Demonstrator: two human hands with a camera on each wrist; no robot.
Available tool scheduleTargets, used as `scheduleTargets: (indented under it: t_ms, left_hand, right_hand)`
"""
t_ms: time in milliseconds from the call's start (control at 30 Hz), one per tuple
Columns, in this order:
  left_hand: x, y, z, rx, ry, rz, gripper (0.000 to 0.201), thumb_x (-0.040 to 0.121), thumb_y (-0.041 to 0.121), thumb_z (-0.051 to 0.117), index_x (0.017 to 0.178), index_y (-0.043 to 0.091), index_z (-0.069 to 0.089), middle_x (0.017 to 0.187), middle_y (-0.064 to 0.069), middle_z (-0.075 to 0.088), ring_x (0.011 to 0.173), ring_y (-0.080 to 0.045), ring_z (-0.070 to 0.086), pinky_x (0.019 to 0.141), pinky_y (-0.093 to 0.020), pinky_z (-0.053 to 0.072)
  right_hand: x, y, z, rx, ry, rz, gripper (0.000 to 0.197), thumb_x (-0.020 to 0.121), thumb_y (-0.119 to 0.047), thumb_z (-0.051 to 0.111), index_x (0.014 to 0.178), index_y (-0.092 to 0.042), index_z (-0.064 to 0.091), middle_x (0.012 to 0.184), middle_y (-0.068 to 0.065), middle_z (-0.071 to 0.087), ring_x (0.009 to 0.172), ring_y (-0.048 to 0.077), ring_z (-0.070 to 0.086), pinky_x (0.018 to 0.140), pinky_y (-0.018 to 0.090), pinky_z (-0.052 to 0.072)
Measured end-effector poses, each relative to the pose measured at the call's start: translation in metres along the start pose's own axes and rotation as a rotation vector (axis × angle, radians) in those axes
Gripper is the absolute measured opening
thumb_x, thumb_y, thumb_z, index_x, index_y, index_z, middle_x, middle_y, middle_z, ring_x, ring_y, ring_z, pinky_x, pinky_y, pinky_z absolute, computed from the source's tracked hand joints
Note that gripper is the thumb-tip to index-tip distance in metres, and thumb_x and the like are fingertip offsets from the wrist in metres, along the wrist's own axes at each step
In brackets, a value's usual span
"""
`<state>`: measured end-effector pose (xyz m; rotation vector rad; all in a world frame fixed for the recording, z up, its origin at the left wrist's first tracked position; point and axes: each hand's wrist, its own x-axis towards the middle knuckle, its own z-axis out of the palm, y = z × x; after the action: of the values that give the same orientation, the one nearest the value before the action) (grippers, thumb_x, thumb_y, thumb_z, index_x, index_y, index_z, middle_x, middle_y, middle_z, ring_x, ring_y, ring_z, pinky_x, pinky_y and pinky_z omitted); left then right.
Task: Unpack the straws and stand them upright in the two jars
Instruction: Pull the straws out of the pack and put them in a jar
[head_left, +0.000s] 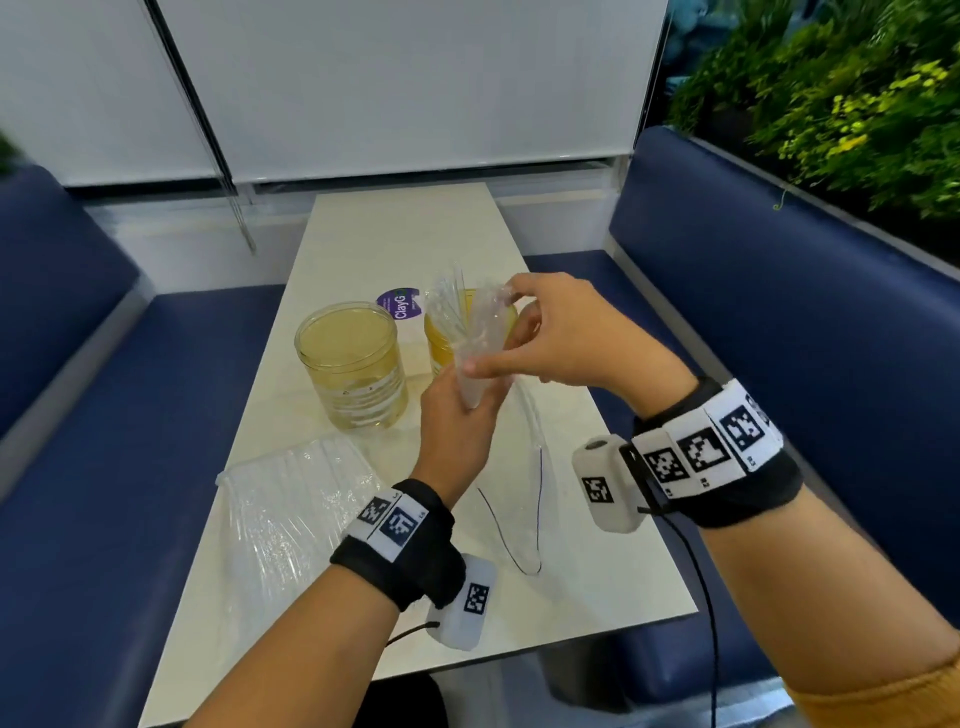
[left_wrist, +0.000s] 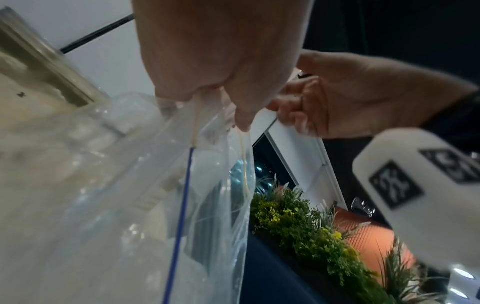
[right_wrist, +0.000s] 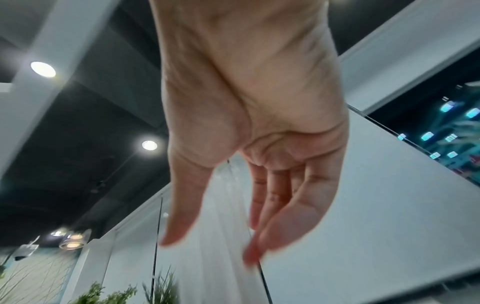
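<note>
The person holds a bundle of clear straws (head_left: 457, 312) above the desk (head_left: 597, 545), just in front of the far jar (head_left: 435, 340), likely so the bundle can drop straight in once free. The left hand (head_left: 457, 426) grips the bundle's lower end, its fingers curled round the thin crinkled wrapper (head_left: 485, 332), which steadies the straws upright. The right hand (head_left: 561, 338) pinches the wrapper's upper part between thumb and fingers, seemingly to peel the film away from the fanned tips. From the left wrist view a limp zip bag (left_wrist: 207, 205) with a blue seal line hangs from the left hand. The near jar (head_left: 353, 364) is a squat, ribbed glass cylinder tinted yellow and holds no straws. A second sealed pack of straws (head_left: 291, 509), glossy and wrinkled, lies flat near the desk's left edge.
</note>
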<state>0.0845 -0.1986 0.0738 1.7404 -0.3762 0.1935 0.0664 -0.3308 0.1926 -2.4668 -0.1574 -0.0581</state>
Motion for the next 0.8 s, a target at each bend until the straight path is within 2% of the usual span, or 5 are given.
scheduleTargets:
  t_ms: [167, 300, 500, 667, 800]
  left_hand:
    - [0.005, 0.012, 0.006, -0.082, 0.045, -0.040, 0.023, 0.102, -0.003, 0.047, 0.119, -0.005, 0.061, 0.102, -0.010, 0.067, 0.086, 0.006, 0.066, 0.073, -0.013, 0.053]
    - [-0.002, 0.016, -0.001, -0.091, -0.032, -0.110, 0.018, 0.092, 0.003, 0.066, 0.096, 0.021, 0.065, 0.082, 0.009, 0.070, 0.081, -0.004, 0.069, 0.065, -0.012, 0.051]
    - [-0.014, -0.001, -0.019, -0.065, -0.111, -0.249, 0.060, 0.064, 0.029, 0.095, 0.117, 0.019, 0.067, 0.111, 0.005, 0.073, 0.105, -0.007, 0.066, 0.085, -0.024, 0.055]
    - [-0.024, -0.006, -0.025, -0.131, -0.154, -0.291, 0.058, 0.068, 0.009, 0.092, 0.120, 0.017, 0.067, 0.124, 0.006, 0.068, 0.107, -0.007, 0.067, 0.082, -0.030, 0.062]
    - [-0.029, -0.009, -0.030, -0.162, -0.184, -0.290, 0.046, 0.078, -0.005, 0.079, 0.116, 0.018, 0.067, 0.123, 0.006, 0.068, 0.108, -0.010, 0.067, 0.084, -0.033, 0.062]
  right_hand:
    - [0.005, 0.016, 0.051, 0.360, -0.023, -0.029, 0.041, 0.079, -0.035, 0.083, 0.105, -0.006, 0.070, 0.095, 0.004, 0.073, 0.084, 0.012, 0.070, 0.077, 0.025, 0.059]
    - [0.018, 0.021, 0.073, 0.492, 0.114, -0.001, 0.028, 0.091, -0.018, 0.069, 0.088, 0.009, 0.067, 0.072, 0.015, 0.068, 0.068, 0.025, 0.068, 0.065, 0.043, 0.056]
    - [0.040, -0.017, 0.016, 0.726, 0.129, -0.098, 0.018, 0.098, -0.011, 0.056, 0.087, 0.004, 0.060, 0.063, 0.016, 0.064, 0.052, 0.020, 0.062, 0.061, 0.034, 0.057]
    - [0.089, -0.036, -0.034, 0.822, 0.290, -0.204, 0.015, 0.098, -0.014, 0.058, 0.085, -0.006, 0.058, 0.064, 0.008, 0.062, 0.054, 0.025, 0.063, 0.061, 0.042, 0.058]
    - [0.137, -0.018, -0.021, 0.687, 0.427, -0.223, 0.014, 0.100, -0.021, 0.058, 0.097, -0.008, 0.055, 0.067, 0.003, 0.061, 0.058, 0.011, 0.061, 0.064, 0.022, 0.054]
